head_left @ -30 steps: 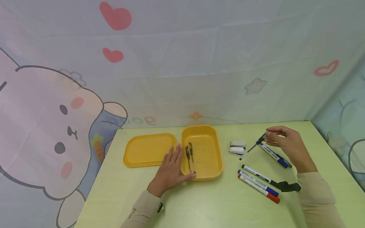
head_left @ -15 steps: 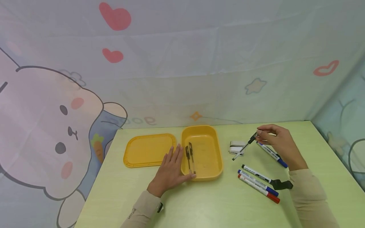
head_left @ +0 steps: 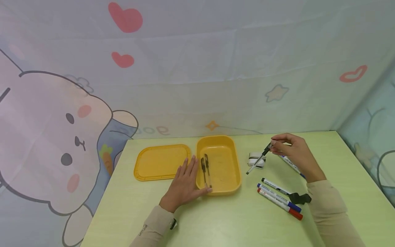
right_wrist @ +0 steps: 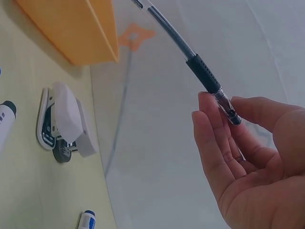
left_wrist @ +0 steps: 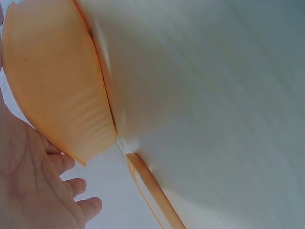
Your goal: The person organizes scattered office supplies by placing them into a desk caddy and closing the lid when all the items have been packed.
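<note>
A black pen is pinched in the right hand above the table. The yellow box is touched by the flat, open left hand.

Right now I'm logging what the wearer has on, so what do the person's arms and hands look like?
Both hands, left hand and right hand, are bare, with no gloves or rings visible. Both arms wear long beige sleeves. The left cuff has small dark lettering and a small dark device at the wrist; a black piece sits by the right wrist.
</note>
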A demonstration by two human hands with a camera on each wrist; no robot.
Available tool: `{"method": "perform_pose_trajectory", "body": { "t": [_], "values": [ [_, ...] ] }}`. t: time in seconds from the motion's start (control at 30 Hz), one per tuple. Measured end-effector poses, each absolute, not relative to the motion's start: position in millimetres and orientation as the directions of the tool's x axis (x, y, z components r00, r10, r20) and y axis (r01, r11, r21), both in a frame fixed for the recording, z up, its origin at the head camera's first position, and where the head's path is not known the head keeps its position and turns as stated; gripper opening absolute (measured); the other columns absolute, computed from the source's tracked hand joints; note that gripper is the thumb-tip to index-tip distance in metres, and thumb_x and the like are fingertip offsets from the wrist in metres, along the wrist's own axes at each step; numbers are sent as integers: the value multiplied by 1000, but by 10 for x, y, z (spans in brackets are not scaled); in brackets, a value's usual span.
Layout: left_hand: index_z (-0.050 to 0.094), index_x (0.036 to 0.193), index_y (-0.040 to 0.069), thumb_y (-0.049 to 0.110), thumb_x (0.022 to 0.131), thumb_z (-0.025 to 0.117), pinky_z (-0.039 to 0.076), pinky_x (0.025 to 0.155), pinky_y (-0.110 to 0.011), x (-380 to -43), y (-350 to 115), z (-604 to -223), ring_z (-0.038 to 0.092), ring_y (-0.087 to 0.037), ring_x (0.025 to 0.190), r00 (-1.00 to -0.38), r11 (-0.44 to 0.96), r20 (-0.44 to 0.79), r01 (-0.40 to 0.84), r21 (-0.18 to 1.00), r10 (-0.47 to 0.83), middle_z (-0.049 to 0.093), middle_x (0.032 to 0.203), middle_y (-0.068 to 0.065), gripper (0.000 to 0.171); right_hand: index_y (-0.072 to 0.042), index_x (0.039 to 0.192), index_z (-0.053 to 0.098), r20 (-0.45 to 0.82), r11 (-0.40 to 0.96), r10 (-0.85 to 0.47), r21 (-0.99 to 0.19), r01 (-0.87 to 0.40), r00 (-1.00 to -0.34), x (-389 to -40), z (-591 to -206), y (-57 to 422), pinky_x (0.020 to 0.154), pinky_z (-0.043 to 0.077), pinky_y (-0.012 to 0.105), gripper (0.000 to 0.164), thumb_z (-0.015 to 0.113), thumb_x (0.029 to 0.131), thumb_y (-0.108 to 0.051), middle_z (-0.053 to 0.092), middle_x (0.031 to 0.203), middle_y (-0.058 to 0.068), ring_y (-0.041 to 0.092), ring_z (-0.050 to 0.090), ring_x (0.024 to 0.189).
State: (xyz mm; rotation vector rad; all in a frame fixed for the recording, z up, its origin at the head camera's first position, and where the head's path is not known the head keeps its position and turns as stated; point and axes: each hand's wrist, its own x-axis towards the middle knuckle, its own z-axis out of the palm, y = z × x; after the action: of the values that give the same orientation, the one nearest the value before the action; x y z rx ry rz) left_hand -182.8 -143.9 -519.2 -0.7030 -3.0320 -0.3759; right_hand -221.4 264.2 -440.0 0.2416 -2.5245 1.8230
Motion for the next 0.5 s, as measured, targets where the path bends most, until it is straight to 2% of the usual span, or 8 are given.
{"method": "perform_pose_trajectory", "body": {
  "t": [0.17, 0.3, 0.5],
  "values": [
    [-4, 164, 14, 84, 88, 42, 14, 124, -57, -1828, -1436, -5181, 0, -33, 158, -901, 871, 54, 431, 236, 431, 2, 172, -9, 113, 2, 128, 59, 103, 294, -126, -946, -137, -987, -2230, -4396, 2588, 85, 59, 32, 43, 62, 102, -32, 63, 114, 17, 21, 74, 97],
    [-4, 164, 15, 86, 88, 40, 14, 124, -56, -1829, -1435, -5182, -1, -32, 158, -901, 874, 52, 430, 229, 430, 1, 172, -8, 113, 3, 129, 59, 96, 274, -130, -953, -129, -987, -2244, -4399, 2544, 85, 59, 32, 42, 63, 102, -30, 63, 114, 17, 18, 73, 95],
    [-3, 164, 14, 86, 88, 38, 16, 123, -57, -1833, -1437, -5193, 2, -34, 158, -901, 876, 58, 432, 214, 430, 3, 172, -9, 113, 3, 128, 59, 92, 263, -140, -956, -127, -986, -2271, -4398, 2482, 85, 59, 32, 40, 64, 102, -27, 62, 113, 19, 16, 73, 94]
  ]
}}
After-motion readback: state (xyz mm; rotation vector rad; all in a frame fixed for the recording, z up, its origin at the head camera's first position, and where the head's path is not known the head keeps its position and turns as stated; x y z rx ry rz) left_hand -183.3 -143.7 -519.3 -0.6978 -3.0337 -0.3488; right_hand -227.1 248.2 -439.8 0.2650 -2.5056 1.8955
